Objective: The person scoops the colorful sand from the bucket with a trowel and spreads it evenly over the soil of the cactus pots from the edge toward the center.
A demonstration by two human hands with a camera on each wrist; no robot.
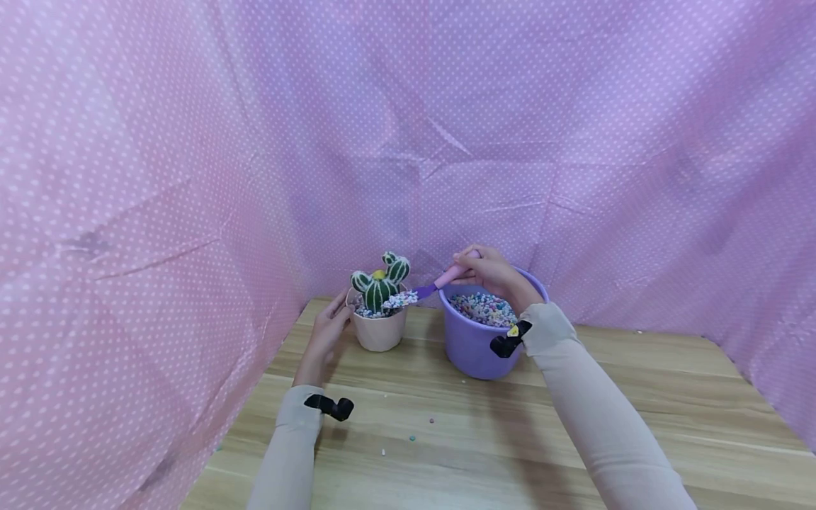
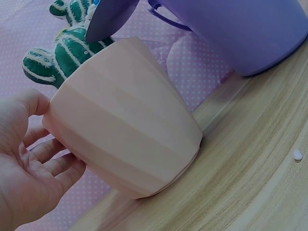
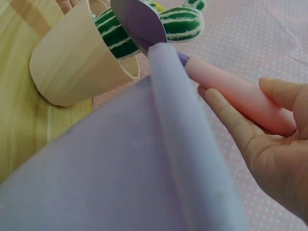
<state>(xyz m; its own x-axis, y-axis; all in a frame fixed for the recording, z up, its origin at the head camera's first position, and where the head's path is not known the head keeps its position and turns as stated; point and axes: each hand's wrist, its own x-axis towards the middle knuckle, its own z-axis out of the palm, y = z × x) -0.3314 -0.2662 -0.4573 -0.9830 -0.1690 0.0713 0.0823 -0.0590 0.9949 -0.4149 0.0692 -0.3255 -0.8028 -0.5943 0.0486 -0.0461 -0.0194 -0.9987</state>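
A pale pink flowerpot [image 1: 380, 333] stands on the table, with a green, white-striped cactus [image 1: 379, 292] in it. My left hand [image 1: 331, 327] holds the pot at its left side; in the left wrist view the thumb lies at the rim and curled fingers [image 2: 62, 163] are against the wall. My right hand [image 1: 487, 273] grips the pink handle of a small trowel [image 1: 454, 275] above a purple bucket [image 1: 478, 350]. The trowel's purple blade [image 3: 140, 21] reaches over the pot beside the cactus, heaped with small pastel pebbles [image 1: 401, 299].
More multicoloured pebbles [image 1: 484, 309] lie inside the bucket, to the right of the pot. A few stray pebbles [image 1: 412, 438] are scattered on the wooden table [image 1: 395, 482]. Pink dotted cloth [image 1: 408, 177] hangs behind the table and along both sides.
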